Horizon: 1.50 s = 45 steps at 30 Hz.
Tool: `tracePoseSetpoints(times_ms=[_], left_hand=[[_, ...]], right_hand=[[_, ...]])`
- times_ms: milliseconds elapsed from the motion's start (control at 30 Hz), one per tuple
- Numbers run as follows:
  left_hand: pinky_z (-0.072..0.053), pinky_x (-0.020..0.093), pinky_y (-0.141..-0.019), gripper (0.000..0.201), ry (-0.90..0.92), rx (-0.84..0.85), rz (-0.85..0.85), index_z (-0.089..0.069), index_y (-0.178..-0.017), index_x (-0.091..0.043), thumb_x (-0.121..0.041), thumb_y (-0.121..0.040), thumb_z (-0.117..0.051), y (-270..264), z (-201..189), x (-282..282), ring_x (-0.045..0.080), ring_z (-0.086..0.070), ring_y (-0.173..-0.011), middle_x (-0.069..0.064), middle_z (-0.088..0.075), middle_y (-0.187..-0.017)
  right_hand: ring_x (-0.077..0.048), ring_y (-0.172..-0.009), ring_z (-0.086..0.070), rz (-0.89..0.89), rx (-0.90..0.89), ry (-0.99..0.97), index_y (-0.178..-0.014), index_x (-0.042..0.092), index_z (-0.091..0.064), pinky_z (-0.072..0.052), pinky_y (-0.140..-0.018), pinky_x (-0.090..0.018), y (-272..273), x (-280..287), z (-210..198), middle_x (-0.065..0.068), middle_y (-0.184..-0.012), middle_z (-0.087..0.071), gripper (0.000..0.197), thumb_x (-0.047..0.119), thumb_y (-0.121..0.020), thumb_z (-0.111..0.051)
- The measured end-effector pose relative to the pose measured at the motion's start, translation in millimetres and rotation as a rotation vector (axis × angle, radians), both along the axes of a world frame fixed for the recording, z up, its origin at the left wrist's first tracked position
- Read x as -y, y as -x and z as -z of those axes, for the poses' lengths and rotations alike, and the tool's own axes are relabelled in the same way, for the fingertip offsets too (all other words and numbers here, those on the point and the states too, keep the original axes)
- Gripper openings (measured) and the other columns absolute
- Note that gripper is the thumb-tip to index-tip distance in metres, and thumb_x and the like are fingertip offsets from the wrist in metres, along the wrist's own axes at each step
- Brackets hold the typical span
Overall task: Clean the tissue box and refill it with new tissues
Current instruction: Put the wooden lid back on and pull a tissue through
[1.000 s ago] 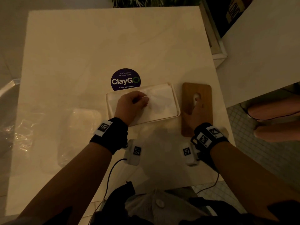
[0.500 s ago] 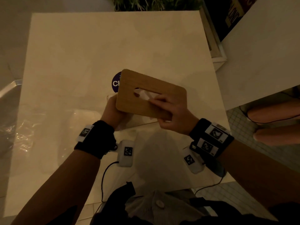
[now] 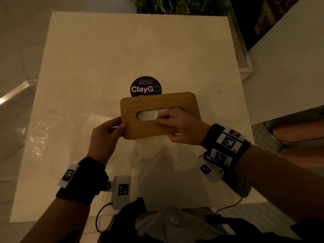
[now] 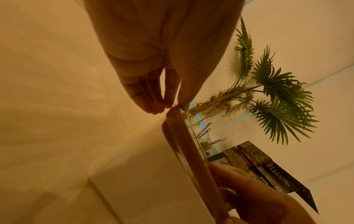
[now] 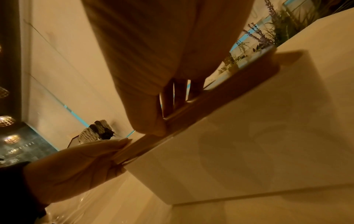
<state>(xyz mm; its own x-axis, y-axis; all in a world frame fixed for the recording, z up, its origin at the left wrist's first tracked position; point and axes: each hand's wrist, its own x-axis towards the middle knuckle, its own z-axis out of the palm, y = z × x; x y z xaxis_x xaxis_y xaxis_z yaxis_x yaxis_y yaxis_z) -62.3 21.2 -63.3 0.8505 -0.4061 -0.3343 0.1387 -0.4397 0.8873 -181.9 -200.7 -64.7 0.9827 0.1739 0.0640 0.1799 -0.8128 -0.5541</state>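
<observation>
A wooden lid (image 3: 157,104) with an oval slot lies level over the white tissue box and hides it in the head view. White tissue (image 3: 148,114) shows through the slot. My left hand (image 3: 121,124) pinches the lid's left end. My right hand (image 3: 168,120) grips the lid's near right part, thumb on the near edge and fingers curled into the slot. In the left wrist view my fingertips (image 4: 159,109) pinch the lid's edge (image 4: 191,151). The right wrist view shows the lid (image 5: 210,98) on top of the white box (image 5: 249,144).
A round purple ClayGo sticker (image 3: 145,86) lies just beyond the lid. A crumpled clear plastic wrapper (image 3: 38,137) sits on the table's left side. Plants (image 3: 175,4) stand past the far edge. Another white table (image 3: 289,67) is close on the right.
The lid lay on the table at the right while my left hand pressed the tissues. My right hand carried it over the box, and both hands now hold it level there.
</observation>
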Motion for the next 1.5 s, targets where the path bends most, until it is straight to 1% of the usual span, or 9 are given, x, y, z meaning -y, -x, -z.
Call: tracePoseSetpoints(times_ms=[167,400,567,767,933,1067,1200,1367,1500], left_hand=[[-0.053,0.018,-0.076,0.039,0.011,0.020,-0.007,-0.057,-0.125,-0.016,-0.015,-0.087,-0.062,7,1,6,-0.001,-0.064,-0.078,-0.005,-0.066,-0.095],[-0.050,0.040,-0.087,0.040,-0.016,0.115,-0.010,-0.055,-0.126,-0.024,-0.020,-0.087,-0.062,8,4,12,0.023,-0.061,-0.090,0.007,-0.062,-0.100],[-0.051,0.048,-0.091,0.036,-0.012,0.114,-0.079,-0.059,-0.123,-0.021,-0.022,-0.088,-0.061,12,14,15,0.027,-0.061,-0.094,0.018,-0.063,-0.101],[-0.051,0.045,-0.092,0.034,0.066,0.044,-0.122,-0.058,-0.122,-0.023,-0.018,-0.088,-0.061,13,19,17,0.028,-0.061,-0.097,0.019,-0.063,-0.103],[-0.052,0.039,-0.092,0.037,0.173,-0.085,-0.139,-0.052,-0.124,-0.035,-0.021,-0.090,-0.057,20,24,18,0.024,-0.060,-0.108,0.011,-0.062,-0.118],[-0.054,0.036,-0.077,0.042,0.245,-0.195,-0.151,-0.047,-0.130,-0.034,-0.015,-0.093,-0.052,15,20,24,0.018,-0.061,-0.090,0.002,-0.061,-0.097],[-0.050,0.034,-0.069,0.042,0.248,-0.331,-0.148,-0.050,-0.127,-0.033,-0.014,-0.090,-0.056,-4,17,28,0.024,-0.061,-0.094,0.009,-0.058,-0.095],[-0.052,0.018,-0.070,0.043,0.172,-0.144,-0.086,-0.048,-0.132,-0.022,-0.023,-0.090,-0.057,-22,15,48,0.003,-0.058,-0.090,-0.012,-0.058,-0.103],[-0.050,0.028,-0.078,0.017,0.231,-0.108,-0.159,-0.060,-0.107,-0.025,-0.022,-0.094,-0.049,-19,22,60,0.008,-0.059,-0.091,-0.010,-0.062,-0.098]], right_hand=[[-0.021,-0.109,-0.047,0.003,-0.020,0.040,-0.125,0.004,-0.056,-0.044,-0.095,-0.044,4,5,5,-0.015,-0.120,-0.060,0.046,0.022,-0.082,-0.056],[-0.028,-0.133,-0.031,0.313,-0.027,0.159,-0.137,0.023,-0.040,-0.027,-0.106,-0.055,23,21,7,-0.010,-0.143,-0.043,0.062,0.052,-0.082,-0.050],[-0.012,-0.141,-0.017,0.816,-0.239,-0.483,-0.149,0.011,-0.007,-0.016,-0.114,-0.022,21,27,12,-0.007,-0.158,-0.014,0.065,0.026,-0.098,-0.044],[-0.001,-0.134,-0.016,0.834,-0.116,-0.508,-0.149,0.013,-0.011,-0.013,-0.098,0.009,22,30,29,-0.005,-0.158,-0.017,0.062,0.017,-0.098,-0.045],[-0.009,-0.137,-0.017,0.809,-0.036,-0.391,-0.148,0.007,-0.014,-0.010,-0.104,0.004,18,30,38,-0.012,-0.156,-0.019,0.058,0.017,-0.098,-0.043],[-0.017,-0.140,-0.019,0.798,-0.048,-0.329,-0.147,0.006,-0.012,-0.013,-0.112,-0.019,14,31,38,-0.015,-0.155,-0.017,0.058,0.016,-0.099,-0.042],[-0.013,-0.136,-0.021,0.800,-0.055,-0.292,-0.147,0.007,-0.014,-0.017,-0.111,-0.023,11,31,34,-0.015,-0.153,-0.019,0.061,0.017,-0.097,-0.046],[-0.017,-0.130,-0.034,0.848,0.013,-0.344,-0.143,0.007,-0.028,-0.027,-0.103,-0.018,11,32,33,-0.014,-0.145,-0.032,0.060,0.018,-0.091,-0.054],[-0.008,-0.125,-0.031,0.865,0.030,-0.376,-0.143,0.008,-0.028,-0.024,-0.100,-0.004,11,30,37,-0.013,-0.143,-0.033,0.062,0.024,-0.087,-0.051]])
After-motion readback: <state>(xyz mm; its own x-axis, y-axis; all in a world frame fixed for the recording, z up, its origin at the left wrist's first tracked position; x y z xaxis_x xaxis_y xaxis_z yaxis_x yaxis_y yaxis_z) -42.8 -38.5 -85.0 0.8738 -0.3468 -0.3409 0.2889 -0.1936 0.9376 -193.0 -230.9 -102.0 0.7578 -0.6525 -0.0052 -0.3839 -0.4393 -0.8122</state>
